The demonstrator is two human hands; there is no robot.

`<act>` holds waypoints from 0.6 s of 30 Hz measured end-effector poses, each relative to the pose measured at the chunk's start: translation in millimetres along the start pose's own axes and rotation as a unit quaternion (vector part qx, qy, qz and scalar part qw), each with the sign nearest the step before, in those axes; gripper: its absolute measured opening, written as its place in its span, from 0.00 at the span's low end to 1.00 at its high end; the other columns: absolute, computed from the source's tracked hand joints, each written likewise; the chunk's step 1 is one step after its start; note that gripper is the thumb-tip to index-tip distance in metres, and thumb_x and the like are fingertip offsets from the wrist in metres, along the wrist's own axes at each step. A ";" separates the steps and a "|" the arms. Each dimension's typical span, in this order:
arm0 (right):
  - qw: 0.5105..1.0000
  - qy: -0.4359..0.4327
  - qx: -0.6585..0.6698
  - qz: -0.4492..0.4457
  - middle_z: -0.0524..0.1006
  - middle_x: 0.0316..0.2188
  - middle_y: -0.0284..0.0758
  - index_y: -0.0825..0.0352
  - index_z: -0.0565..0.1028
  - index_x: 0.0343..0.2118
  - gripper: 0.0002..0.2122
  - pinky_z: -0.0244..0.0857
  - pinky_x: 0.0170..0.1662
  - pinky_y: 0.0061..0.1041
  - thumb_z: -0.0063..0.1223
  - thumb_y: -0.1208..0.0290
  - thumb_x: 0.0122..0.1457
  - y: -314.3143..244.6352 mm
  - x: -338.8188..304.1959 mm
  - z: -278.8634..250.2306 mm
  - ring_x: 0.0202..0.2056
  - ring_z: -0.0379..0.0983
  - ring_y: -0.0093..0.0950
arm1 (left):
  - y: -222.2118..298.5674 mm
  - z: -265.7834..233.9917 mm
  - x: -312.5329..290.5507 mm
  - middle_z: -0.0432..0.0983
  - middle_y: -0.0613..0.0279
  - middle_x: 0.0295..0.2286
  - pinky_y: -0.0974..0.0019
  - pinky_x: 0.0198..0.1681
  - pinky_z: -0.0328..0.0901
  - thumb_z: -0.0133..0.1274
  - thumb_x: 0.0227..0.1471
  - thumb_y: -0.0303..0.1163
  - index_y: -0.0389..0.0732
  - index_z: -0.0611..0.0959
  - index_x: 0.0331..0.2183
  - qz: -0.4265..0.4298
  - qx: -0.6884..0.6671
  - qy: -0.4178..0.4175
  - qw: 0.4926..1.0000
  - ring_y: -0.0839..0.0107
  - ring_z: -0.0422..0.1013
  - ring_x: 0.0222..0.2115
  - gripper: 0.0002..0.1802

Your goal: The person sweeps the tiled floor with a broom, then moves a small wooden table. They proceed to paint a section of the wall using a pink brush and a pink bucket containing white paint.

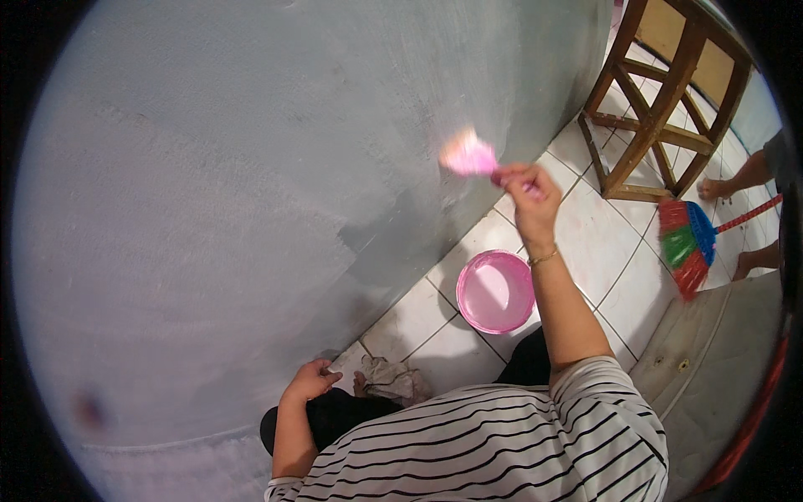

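Note:
My right hand point(532, 197) grips a paintbrush point(471, 156) by its pink handle, fingers wrapped round it. The brush is blurred by motion, its pale bristles at or close to the grey-white wall point(276, 159); whether they touch cannot be told. Below that hand, on the tiles, stands a round pink bucket point(461, 293) with pale pink paint point(493, 294) in it. My left hand point(311, 381) rests at my dark-clad knee close to the wall, holding nothing, its fingers loosely apart. Beside it a crumpled pale rag point(395, 381) lies on the floor near my foot.
A brown wooden stool or frame point(661, 125) stands at the far right beyond the wall's end. Near it another person's bare feet point(715, 189) show beside a broom point(690, 243) with red, green and blue parts. A pale cushioned piece point(719, 351) lies at the right.

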State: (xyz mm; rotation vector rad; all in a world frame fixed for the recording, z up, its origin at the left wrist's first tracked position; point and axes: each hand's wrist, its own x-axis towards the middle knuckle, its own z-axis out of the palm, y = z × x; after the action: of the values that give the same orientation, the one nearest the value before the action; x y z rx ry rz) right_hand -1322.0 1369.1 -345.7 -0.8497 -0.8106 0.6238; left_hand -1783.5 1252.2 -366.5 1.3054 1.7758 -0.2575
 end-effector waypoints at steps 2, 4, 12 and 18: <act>0.996 -0.012 -0.062 0.065 0.73 0.23 0.38 0.70 0.66 0.17 0.06 0.65 0.30 0.20 0.48 0.83 0.46 55.2 -22.1 -26.0 0.25 0.69 0.23 | -2.1 -0.4 0.6 0.73 0.58 0.22 0.72 0.22 0.63 0.57 0.42 0.39 0.29 0.70 0.41 -0.003 0.011 0.001 1.000 0.74 0.68 0.18 0.28; 0.983 -0.021 -0.144 0.115 0.72 0.19 0.38 0.70 0.64 0.16 0.06 0.63 0.26 0.22 0.48 0.81 0.45 100.6 -30.0 -39.7 0.22 0.67 0.23 | 0.3 0.7 0.9 0.72 0.58 0.20 0.72 0.22 0.64 0.57 0.43 0.37 0.29 0.71 0.37 -0.011 0.007 0.004 1.000 0.74 0.69 0.19 0.23; 0.951 -0.087 -0.282 -0.089 0.71 0.13 0.33 0.70 0.67 0.15 0.07 0.58 0.21 0.18 0.50 0.75 0.45 -32.9 49.6 66.4 0.18 0.65 0.19 | -5.3 0.6 2.6 0.73 0.58 0.21 0.72 0.22 0.64 0.57 0.41 0.40 0.30 0.71 0.43 -0.024 0.009 -0.002 1.000 0.73 0.68 0.19 0.30; 0.957 -0.065 0.124 -0.253 0.75 0.26 0.40 0.72 0.68 0.23 0.02 0.70 0.33 0.27 0.45 0.84 0.48 -152.5 61.9 86.5 0.27 0.73 0.27 | -6.0 -0.7 -0.5 0.72 0.59 0.19 0.73 0.21 0.62 0.57 0.41 0.40 0.29 0.69 0.44 -0.031 -0.026 -0.003 0.999 0.74 0.67 0.18 0.31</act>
State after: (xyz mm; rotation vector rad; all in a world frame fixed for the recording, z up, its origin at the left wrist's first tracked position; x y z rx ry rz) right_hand -1334.7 1370.9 -160.2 -0.3488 -1.0005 0.3162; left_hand -1789.0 1249.8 -367.6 1.2143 1.8073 -0.2481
